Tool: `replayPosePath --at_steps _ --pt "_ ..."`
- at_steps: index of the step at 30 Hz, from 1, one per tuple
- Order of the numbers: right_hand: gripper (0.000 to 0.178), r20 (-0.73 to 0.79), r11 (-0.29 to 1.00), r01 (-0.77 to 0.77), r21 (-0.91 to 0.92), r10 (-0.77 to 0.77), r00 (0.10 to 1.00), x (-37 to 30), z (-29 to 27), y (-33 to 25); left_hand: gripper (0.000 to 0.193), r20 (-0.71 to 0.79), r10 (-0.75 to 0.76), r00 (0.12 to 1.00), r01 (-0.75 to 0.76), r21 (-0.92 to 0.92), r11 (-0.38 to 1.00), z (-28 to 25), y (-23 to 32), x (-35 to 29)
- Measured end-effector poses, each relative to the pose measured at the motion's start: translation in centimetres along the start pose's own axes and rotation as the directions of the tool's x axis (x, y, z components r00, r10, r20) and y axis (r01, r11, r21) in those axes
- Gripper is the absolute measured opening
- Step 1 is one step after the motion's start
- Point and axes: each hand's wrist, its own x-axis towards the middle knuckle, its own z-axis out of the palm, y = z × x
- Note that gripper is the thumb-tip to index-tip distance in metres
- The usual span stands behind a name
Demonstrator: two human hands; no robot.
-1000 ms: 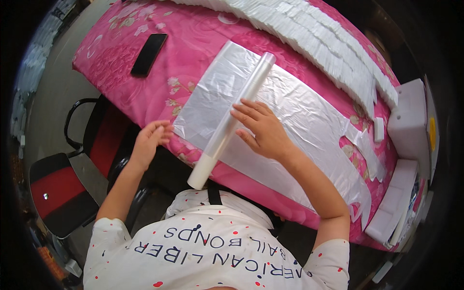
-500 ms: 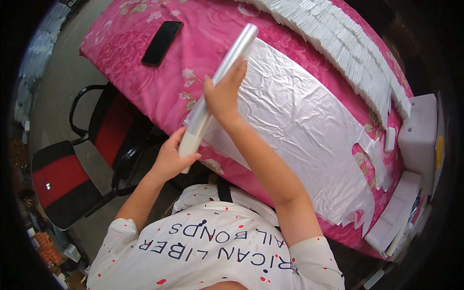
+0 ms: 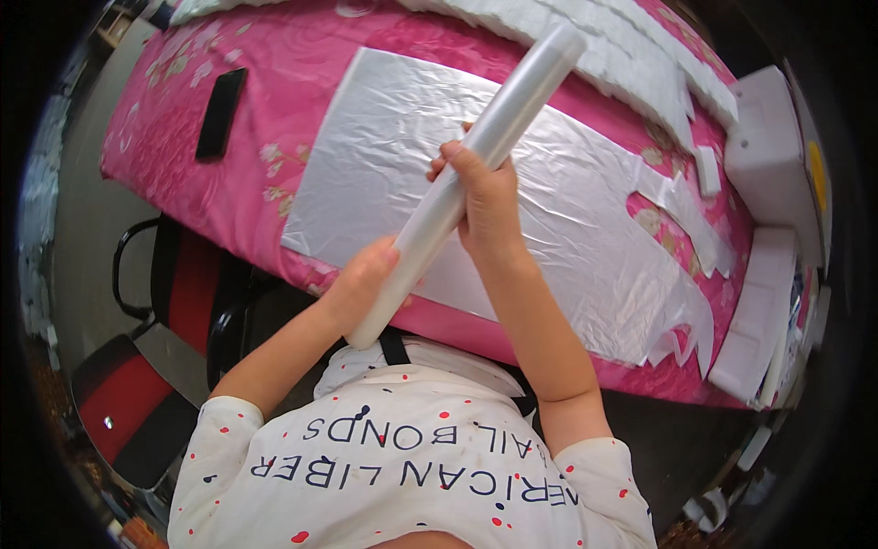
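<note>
**A roll (image 3: 434,212) held two-handed over a sheet (image 3: 585,238)**

It slants across the frame's centre, top end toward the upper right. The right hand (image 3: 487,194) curls around its middle, thumb over the front; the left hand (image 3: 364,280) clasps it near the lower end, fingers mostly hidden. The sheet lies on the pink cloth (image 3: 169,137), a phone (image 3: 220,114) at upper left.

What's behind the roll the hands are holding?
Behind the roll are a silvery plastic sheet, pink tablecloth and, at its far end, white stacked pieces. Whatever the roll, left hand and right hand directly cover cannot be seen.
</note>
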Motion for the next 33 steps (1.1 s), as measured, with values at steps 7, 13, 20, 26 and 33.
replayPosePath --at_steps 7,13,20,26,33 --pt "0.038 -0.317 0.97 0.141 -0.2 -0.2 0.927 4.2 -12.0 -3.6 0.027 0.019 -0.276 0.961 0.238 0.454 0.859 -0.2 -1.3 -2.6" --pt "0.021 -0.165 0.815 -0.142 -0.561 0.058 0.985 4.2 -17.5 -9.1 0.023 -0.015 -0.325 0.946 0.313 0.314 0.896 -0.7 -3.3 -4.7" --pt "0.025 -0.028 0.599 -0.233 -0.766 0.332 0.943 3.4 -14.5 -9.0 0.022 0.0 -0.298 0.955 0.284 0.303 0.91 -1.0 -4.1 -4.8" --pt "0.019 0.087 0.536 -0.145 -0.832 0.383 0.92 4.1 -14.8 -8.4 0.023 -0.008 -0.32 0.947 0.305 0.326 0.895 -1.2 -4.0 -4.8" --pt "0.026 -0.04 0.193 0.005 -0.981 -0.231 0.972 8.0 -22.7 -13.2 0.032 0.043 -0.427 0.903 0.387 0.348 0.854 -3.7 -2.8 -6.6"
